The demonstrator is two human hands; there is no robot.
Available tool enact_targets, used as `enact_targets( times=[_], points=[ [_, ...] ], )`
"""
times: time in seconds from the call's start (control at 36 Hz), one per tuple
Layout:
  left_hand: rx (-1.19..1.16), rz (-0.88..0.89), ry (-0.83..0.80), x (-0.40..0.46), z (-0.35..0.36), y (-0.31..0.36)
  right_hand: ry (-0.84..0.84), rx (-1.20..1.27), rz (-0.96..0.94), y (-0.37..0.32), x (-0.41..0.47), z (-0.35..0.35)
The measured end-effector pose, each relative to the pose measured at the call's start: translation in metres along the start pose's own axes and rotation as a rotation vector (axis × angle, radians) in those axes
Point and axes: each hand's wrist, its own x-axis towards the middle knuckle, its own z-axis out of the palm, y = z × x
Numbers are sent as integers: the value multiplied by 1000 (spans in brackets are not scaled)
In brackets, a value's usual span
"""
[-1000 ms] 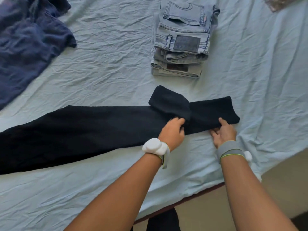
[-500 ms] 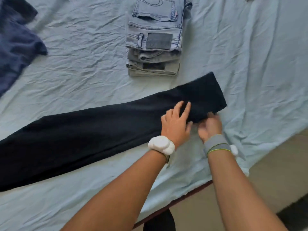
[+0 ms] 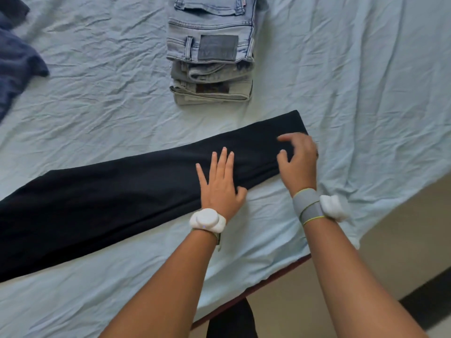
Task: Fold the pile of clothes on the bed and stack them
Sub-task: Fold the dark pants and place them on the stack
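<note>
Black trousers [image 3: 117,191] lie folded lengthwise as a long strip across the light blue bed sheet [image 3: 353,93], running from the left edge up to the right. My left hand [image 3: 219,184] presses flat on them with straight fingers near their right end. My right hand [image 3: 299,162] hovers over the strip's right end with loosely bent fingers, holding nothing. Behind the trousers stands a stack of folded jeans [image 3: 212,52], light blue on top, grey beneath.
A crumpled dark blue garment [image 3: 14,62] lies at the far left. The bed's edge [image 3: 256,286] runs diagonally at the lower right, with beige floor [image 3: 390,252] beyond it. A dark piece of cloth [image 3: 231,320] hangs below the edge.
The folded-back flap at the trousers' right end has been laid flat. My left hand has spread flat on the cloth, and my right hand has let go and lifted above the end.
</note>
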Motion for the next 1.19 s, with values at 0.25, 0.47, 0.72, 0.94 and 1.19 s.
enact_targets(
  times=[0.25, 0.47, 0.72, 0.94, 1.19],
  points=[
    [-20, 169, -22, -2, -8, -39, -322, -237, -243, 27, -8, 10],
    [-338, 154, 53, -6, -21, -34, -494, -229, -237, 36, 7, -1],
    [-219, 298, -186, -38, -7, -29, -203, -346, -275, 29, -15, -8],
    [-129, 105, -96, -2, 6, 6, -415, -571, -328, 18, -17, 27],
    [-56, 49, -164, 25, 9, 22, -155, -424, 215, 29, 28, 2]
  ],
)
